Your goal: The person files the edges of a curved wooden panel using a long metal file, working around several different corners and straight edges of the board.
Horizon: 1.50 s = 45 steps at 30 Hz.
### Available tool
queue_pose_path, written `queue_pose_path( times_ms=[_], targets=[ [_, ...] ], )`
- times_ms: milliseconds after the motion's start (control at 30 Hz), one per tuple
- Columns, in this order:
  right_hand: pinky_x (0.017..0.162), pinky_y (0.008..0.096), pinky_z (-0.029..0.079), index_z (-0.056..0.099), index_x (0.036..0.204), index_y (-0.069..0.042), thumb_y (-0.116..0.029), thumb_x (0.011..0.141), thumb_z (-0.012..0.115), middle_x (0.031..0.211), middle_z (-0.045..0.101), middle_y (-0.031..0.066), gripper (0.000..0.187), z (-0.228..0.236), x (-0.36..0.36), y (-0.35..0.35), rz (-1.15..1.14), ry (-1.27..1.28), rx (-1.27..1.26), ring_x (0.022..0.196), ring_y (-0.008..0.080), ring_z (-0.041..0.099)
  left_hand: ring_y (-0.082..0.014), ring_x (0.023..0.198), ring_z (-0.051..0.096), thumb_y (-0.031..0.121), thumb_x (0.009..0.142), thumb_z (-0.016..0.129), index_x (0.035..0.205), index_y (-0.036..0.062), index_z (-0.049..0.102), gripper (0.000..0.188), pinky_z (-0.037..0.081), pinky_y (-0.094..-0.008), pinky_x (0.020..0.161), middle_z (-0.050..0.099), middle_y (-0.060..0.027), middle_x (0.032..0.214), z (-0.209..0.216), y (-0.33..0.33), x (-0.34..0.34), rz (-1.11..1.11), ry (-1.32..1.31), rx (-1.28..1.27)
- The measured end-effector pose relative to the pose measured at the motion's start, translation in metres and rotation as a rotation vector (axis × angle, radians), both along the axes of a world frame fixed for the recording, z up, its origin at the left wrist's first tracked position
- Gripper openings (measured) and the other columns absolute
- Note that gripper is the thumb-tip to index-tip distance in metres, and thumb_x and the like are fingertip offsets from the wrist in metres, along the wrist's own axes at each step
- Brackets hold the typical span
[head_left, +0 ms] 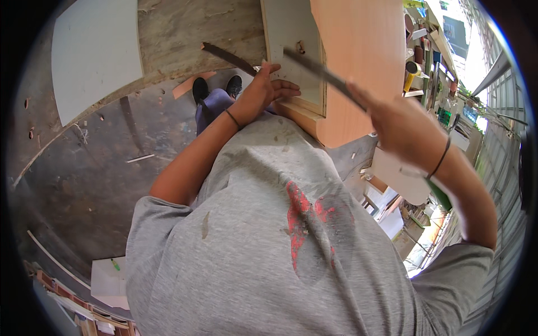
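Observation:
My left hand (268, 89) is by the near left corner of an open box-like wooden piece (323, 75). A thin dark strip (228, 57) with a pale, broken-looking end runs out from under its bent forefinger, up and to the left. The other fingers stretch loosely toward the box's edge, and the thumb is hidden. Raised to the right, my right hand (395, 126) is closed round one end of a long dark flat bar (322, 73). The bar points up and left over the box's pale inside. This hand is slightly blurred.
A wood-coloured panel (364, 61) with rounded corners adjoins the box. A worn board (196, 28) and a white sheet (95, 56) lie at the far left. Cluttered shelving (428, 61) stands right. On the grey floor (84, 179) are scraps and a white stick (140, 158).

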State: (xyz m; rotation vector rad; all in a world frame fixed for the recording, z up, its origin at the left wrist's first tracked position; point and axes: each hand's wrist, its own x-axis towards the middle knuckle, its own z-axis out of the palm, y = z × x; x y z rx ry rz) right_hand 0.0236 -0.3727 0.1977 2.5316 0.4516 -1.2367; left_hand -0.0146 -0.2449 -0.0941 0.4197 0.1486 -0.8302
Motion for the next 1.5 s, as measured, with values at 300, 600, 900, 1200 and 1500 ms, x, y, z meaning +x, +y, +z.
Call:
queue_pose_path(
  times_ms=[300, 600, 900, 1200, 1500],
  targets=[
    [0.054, 0.0316, 0.042, 0.044, 0.143, -0.011, -0.002, 0.09, 0.047, 0.054, 0.045, 0.0071, 0.054, 0.029, 0.009, -0.016, -0.204, -0.177, 0.459, 0.049, 0.0163, 0.05, -0.023, 0.11, 0.057, 0.026, 0.096, 0.058, 0.116, -0.0011, 0.061, 0.034, 0.042, -0.0316, 0.095, 0.059, -0.0129, 0.116, 0.075, 0.021, -0.025, 0.013, -0.927, 0.741],
    [0.063, 0.0367, 0.048, 0.043, 0.142, -0.007, -0.007, 0.086, 0.054, 0.067, 0.06, 0.0146, 0.057, 0.012, -0.014, -0.082, -0.213, -0.054, 0.659, 0.06, 0.0307, 0.062, -0.0205, 0.085, 0.062, 0.01, 0.085, 0.067, 0.098, 0.0008, 0.068, 0.016, 0.049, -0.0301, 0.076, 0.063, -0.0097, 0.094, 0.116, -0.003, -0.053, 0.213, -0.964, 1.066],
    [0.064, 0.0325, 0.049, 0.044, 0.14, -0.005, -0.002, 0.084, 0.057, 0.078, 0.064, 0.0145, 0.058, 0.0, -0.025, -0.128, -0.196, -0.111, 0.847, 0.065, 0.026, 0.065, -0.0158, 0.081, 0.061, 0.008, 0.088, 0.065, 0.096, 0.0025, 0.063, 0.01, 0.048, -0.0278, 0.074, 0.063, -0.007, 0.093, 0.119, -0.021, -0.069, 0.357, -0.718, 1.069],
    [0.054, 0.0208, 0.043, 0.045, 0.137, -0.003, -0.008, 0.093, 0.057, 0.075, 0.06, 0.0026, 0.046, -0.07, -0.056, -0.153, -0.66, -0.171, 1.291, 0.06, 0.0066, 0.056, -0.0153, 0.078, 0.06, 0.008, 0.087, 0.065, 0.092, 0.002, 0.062, 0.008, 0.047, -0.0282, 0.072, 0.063, -0.0064, 0.092, 0.115, -0.033, -0.068, 0.499, -0.746, 1.307],
    [0.047, 0.0206, 0.041, 0.03, 0.143, -0.001, -0.009, 0.098, 0.052, 0.076, 0.056, 0.0045, 0.051, -0.1, -0.061, -0.165, -1.044, -0.19, 1.674, 0.052, 0.0076, 0.05, -0.0365, 0.111, 0.059, 0.017, 0.087, 0.062, 0.12, -0.0114, 0.056, 0.044, 0.045, -0.0375, 0.097, 0.061, -0.0268, 0.117, 0.144, -0.055, -0.061, 0.402, -0.7, 1.48]
  ],
)
